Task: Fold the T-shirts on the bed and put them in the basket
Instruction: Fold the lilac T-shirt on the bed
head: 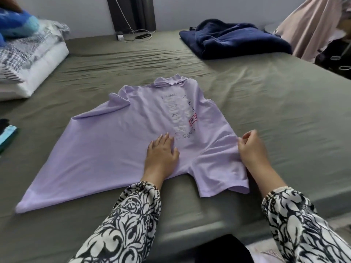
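Note:
A lilac T-shirt (106, 149) with a printed back lies spread face down on the grey-green bed (275, 103), collar pointing away from me. Its right side is folded in, with a sleeve hanging toward the bed's near edge. My left hand (161, 150) presses flat on the shirt's middle, fingers straight. At the shirt's right folded edge, my right hand (250, 149) has curled fingers that pinch the fabric. No basket is in view.
A dark blue garment (235, 41) lies bunched at the far right of the bed. Striped pillows (28, 59) sit at the far left, with a blue item on top. A phone and charger cable (138, 36) lie at the far edge. A teal object (6, 136) sits at the left edge.

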